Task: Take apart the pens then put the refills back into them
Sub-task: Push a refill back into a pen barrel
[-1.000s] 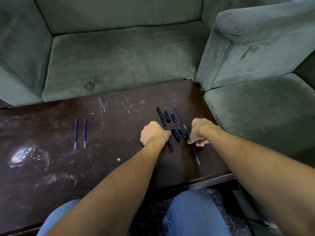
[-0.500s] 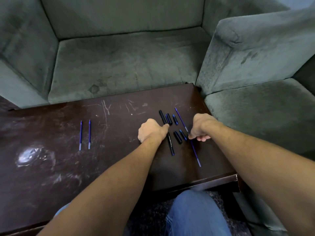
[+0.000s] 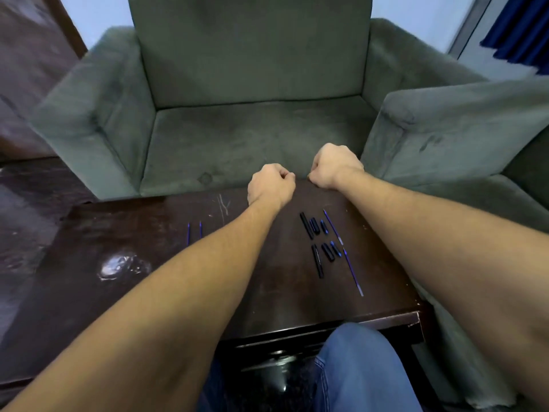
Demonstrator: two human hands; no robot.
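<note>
Two rows of black pen parts lie on the dark wooden table (image 3: 166, 281), right of centre. The far row has a barrel (image 3: 306, 226), two short pieces (image 3: 315, 226) and a blue refill (image 3: 333, 227). The near row has a barrel (image 3: 317, 261), two short pieces (image 3: 328, 251) and a longer blue refill (image 3: 353, 271). Two more blue refills (image 3: 194, 231) lie side by side further left. My left hand (image 3: 270, 184) and my right hand (image 3: 335, 165) hover as fists above the table's far edge, close together, well beyond the parts. Nothing shows in either fist.
A grey-green armchair (image 3: 252, 138) stands right behind the table, and a second one (image 3: 460, 123) stands at the right. A shiny smear (image 3: 118, 266) marks the tabletop at the left. My knee in blue jeans (image 3: 356, 367) is under the near edge.
Both hands have lifted off the pen parts and moved away toward the far edge, curled into fists. The barrel and refill they touched stay on the table. The camera has tilted up.
</note>
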